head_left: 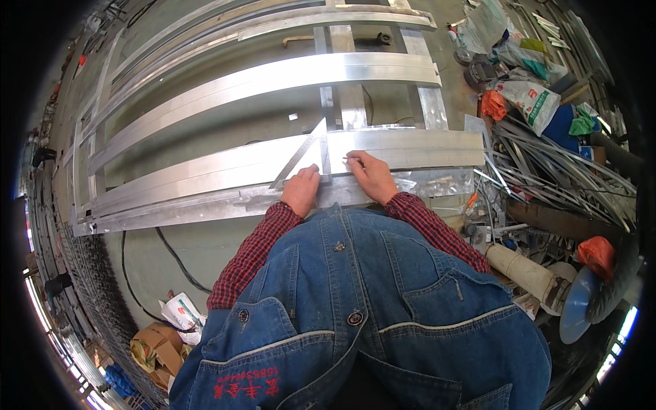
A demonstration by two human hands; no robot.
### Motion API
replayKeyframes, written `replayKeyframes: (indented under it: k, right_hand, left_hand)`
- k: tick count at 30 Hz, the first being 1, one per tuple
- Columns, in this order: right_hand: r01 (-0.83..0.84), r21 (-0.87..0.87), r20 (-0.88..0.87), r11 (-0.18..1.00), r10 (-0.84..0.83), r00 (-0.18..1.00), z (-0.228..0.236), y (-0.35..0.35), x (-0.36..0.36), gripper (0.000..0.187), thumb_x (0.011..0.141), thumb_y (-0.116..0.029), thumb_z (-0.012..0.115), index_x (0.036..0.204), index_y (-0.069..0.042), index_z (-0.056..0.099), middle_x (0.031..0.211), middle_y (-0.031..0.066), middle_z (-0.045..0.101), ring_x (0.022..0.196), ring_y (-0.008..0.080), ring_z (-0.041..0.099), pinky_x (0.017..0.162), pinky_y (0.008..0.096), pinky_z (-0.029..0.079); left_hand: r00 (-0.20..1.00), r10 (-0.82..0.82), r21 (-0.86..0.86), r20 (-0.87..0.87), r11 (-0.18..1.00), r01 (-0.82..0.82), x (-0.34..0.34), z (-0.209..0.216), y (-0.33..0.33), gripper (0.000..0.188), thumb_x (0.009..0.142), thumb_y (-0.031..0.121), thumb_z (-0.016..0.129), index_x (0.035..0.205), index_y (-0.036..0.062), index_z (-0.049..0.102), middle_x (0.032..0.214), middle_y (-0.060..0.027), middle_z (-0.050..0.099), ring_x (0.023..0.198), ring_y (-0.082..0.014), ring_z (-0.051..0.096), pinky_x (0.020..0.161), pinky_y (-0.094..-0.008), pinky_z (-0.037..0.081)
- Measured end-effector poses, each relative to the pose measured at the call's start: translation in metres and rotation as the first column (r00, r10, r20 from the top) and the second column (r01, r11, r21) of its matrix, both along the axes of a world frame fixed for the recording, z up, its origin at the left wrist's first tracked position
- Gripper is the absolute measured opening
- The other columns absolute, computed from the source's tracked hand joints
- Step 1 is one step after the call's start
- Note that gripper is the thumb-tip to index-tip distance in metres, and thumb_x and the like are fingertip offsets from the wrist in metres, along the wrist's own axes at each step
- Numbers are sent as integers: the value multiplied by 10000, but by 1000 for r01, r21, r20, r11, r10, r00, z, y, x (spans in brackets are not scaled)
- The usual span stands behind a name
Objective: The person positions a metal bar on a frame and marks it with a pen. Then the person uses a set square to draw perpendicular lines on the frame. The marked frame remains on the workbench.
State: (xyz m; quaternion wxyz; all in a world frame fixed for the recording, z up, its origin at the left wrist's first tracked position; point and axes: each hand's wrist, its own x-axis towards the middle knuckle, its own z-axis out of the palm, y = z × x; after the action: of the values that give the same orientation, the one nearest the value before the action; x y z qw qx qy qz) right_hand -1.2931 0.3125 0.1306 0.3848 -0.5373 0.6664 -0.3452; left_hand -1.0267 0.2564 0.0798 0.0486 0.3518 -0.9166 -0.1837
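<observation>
While the left hand [301, 190] sits closed over the lower edge of a triangular set square [324, 152], the right hand [372, 179] is just right of it, thumb and index pinched narrow on a small thin object [345, 158]; too small to tell what kind. Square lies on the front flat aluminium profile [417, 148], apex pointing away from the wearer, upright leg between the two hands, sloped leg running down to the left hand. Profile spans crosswise in front of the torso. Beyond it, a second flat profile [355, 67] lies roughly parallel, well apart, across the metal rack [352, 102]. Right of the rack: heap of thin metal strips [557, 167], orange-red bag [493, 104], white sack [531, 101]. Lower right: blue disc [581, 305]. Lower left: cardboard box [164, 347], black cable [179, 261] on the floor.
</observation>
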Motion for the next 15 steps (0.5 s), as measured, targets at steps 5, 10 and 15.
replayKeyframes:
  k: [5, 10, 15]
  right_hand:
    - [-113, -152, -105, 982, 98, 990, -7, -12, 5, 347, 1143, -176, 635, 1447, -37, 729, 1349, 234, 786, 1208, 411, 766, 1055, 447, 599]
    - [-168, -139, -178, 976, 142, 974, -19, -26, 5, 375, 1133, -142, 627, 1486, -38, 704, 1399, 233, 759, 1291, 415, 726, 1112, 465, 576]
    - [-214, -270, -250, 939, 146, 957, -27, -36, 10, 390, 1115, -117, 622, 1491, -31, 682, 1381, 218, 755, 1258, 417, 722, 1082, 498, 583]
  left_hand:
    - [1000, -9, -24, -3, 1000, 9, 0, 1, -1, 334, 952, 32, 706, 1282, 9, 658, 1412, -130, 648, 1284, -355, 690, 1031, -463, 621]
    - [1000, -6, -18, -10, 1000, 5, 0, 1, -1, 338, 949, 31, 706, 1283, 9, 661, 1407, -131, 654, 1283, -358, 691, 1024, -460, 624]
    - [1000, -12, -16, -5, 1000, 12, 1, 1, -1, 343, 945, 35, 708, 1284, 10, 667, 1419, -130, 655, 1293, -355, 690, 1023, -458, 625]
